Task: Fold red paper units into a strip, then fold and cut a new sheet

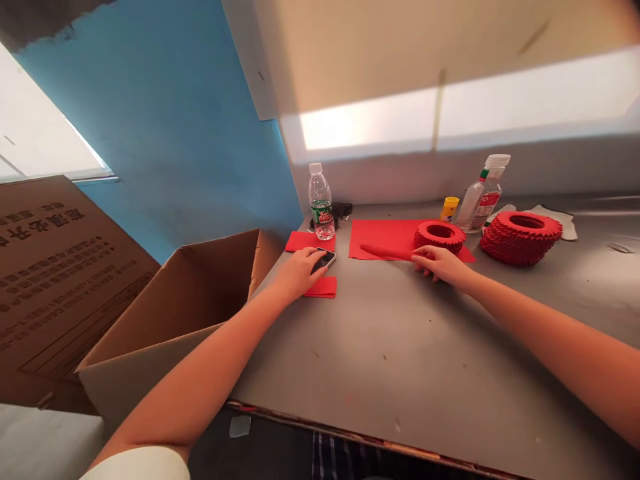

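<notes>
My left hand (297, 272) is on a dark-screened phone (324, 260), its fingers over the phone's near side. The phone lies on red paper pieces (321, 287) at the table's left side. My right hand (436, 263) pinches one end of a long, narrow, ridged red paper strip (385, 252), which points left over a flat red paper sheet (377, 231). Just behind the right hand sits a ring of folded red paper (425, 233). Farther right stands a larger, taller ring of folded red paper (505, 247).
A clear plastic bottle (321, 200) with a green label stands behind the phone. A yellow glue stick (449, 209) and a clear bottle with a white cap (493, 187) are at the back. An open cardboard box (150, 340) adjoins the grey table (380, 360) on the left.
</notes>
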Tool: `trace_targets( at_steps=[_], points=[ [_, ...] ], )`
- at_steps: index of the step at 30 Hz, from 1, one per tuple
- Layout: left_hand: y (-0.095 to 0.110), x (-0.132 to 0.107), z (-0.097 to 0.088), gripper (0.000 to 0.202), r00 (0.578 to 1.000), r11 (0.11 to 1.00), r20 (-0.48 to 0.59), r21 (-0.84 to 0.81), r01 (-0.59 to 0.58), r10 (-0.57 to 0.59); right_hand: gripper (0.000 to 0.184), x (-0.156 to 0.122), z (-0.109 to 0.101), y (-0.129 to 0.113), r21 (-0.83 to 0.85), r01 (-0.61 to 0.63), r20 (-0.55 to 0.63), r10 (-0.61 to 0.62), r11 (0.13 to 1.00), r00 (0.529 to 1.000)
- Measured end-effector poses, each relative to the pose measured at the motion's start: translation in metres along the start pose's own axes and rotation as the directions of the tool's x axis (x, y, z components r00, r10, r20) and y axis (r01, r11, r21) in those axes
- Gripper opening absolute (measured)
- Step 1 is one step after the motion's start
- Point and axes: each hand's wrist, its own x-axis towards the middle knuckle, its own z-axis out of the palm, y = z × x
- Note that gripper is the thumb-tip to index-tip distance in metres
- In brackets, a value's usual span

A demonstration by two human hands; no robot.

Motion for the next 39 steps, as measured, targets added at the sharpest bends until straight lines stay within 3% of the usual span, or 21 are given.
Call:
trace_targets(
  at_steps=[4, 7, 9, 11, 13, 16, 18, 22, 29, 36, 39],
  points=[
    [-0.009, -0.006, 0.012, 0.044, 0.989, 0.994, 0.099, 0.03, 0.108, -0.111, 0.036, -0.004, 0.007, -0.001, -0.274, 0.024, -0.17, -0.073, 0.961, 0.983],
    [-0.016, -0.007, 0.013, 0.057, 0.96, 0.975, 0.17, 0.056, 0.215, -0.222, 0.035, -0.012, 0.022, -0.02, -0.616, 0.069, -0.182, -0.227, 0.784, 0.957],
    [-0.02, -0.008, 0.012, 0.066, 0.932, 0.959, 0.227, 0.071, 0.273, -0.282, 0.035, -0.016, 0.036, -0.041, -0.729, 0.15, -0.119, -0.339, 0.668, 0.933],
    [-0.022, -0.009, 0.012, 0.073, 0.909, 0.946, 0.262, 0.085, 0.314, -0.325, 0.032, -0.017, 0.054, -0.065, -0.659, 0.358, 0.038, -0.446, 0.662, 0.894],
    [-0.024, -0.01, 0.01, 0.076, 0.895, 0.935, 0.273, 0.096, 0.341, -0.354, 0.03, -0.016, 0.074, -0.087, -0.524, 0.576, 0.22, -0.553, 0.627, 0.803],
    [-0.028, -0.013, 0.006, 0.078, 0.884, 0.929, 0.285, 0.106, 0.356, -0.371, 0.029, -0.012, 0.1, -0.106, -0.416, 0.708, 0.345, -0.621, 0.571, 0.704],
    [-0.03, -0.015, 0.004, 0.079, 0.884, 0.93, 0.291, 0.107, 0.35, -0.366, 0.027, -0.009, 0.112, -0.11, -0.372, 0.746, 0.374, -0.646, 0.553, 0.665],
    [-0.025, -0.012, 0.011, 0.077, 0.907, 0.947, 0.272, 0.098, 0.306, -0.321, 0.025, -0.008, 0.124, -0.107, -0.349, 0.772, 0.361, -0.684, 0.531, 0.634],
    [-0.007, 0.015, 0.032, 0.065, 0.934, 0.949, 0.18, 0.134, 0.287, -0.308, 0.025, -0.011, 0.139, -0.103, -0.414, 0.811, 0.363, -0.742, 0.413, 0.564],
    [-0.009, 0.033, 0.025, 0.05, 0.93, 0.953, 0.217, 0.122, 0.277, -0.298, 0.023, -0.014, 0.135, -0.11, -0.476, 0.837, 0.484, -0.714, 0.271, 0.506],
    [-0.009, 0.035, 0.018, 0.051, 0.924, 0.952, 0.233, 0.118, 0.284, -0.305, 0.019, -0.013, 0.131, -0.115, -0.491, 0.836, 0.52, -0.688, 0.244, 0.507]
  ],
)
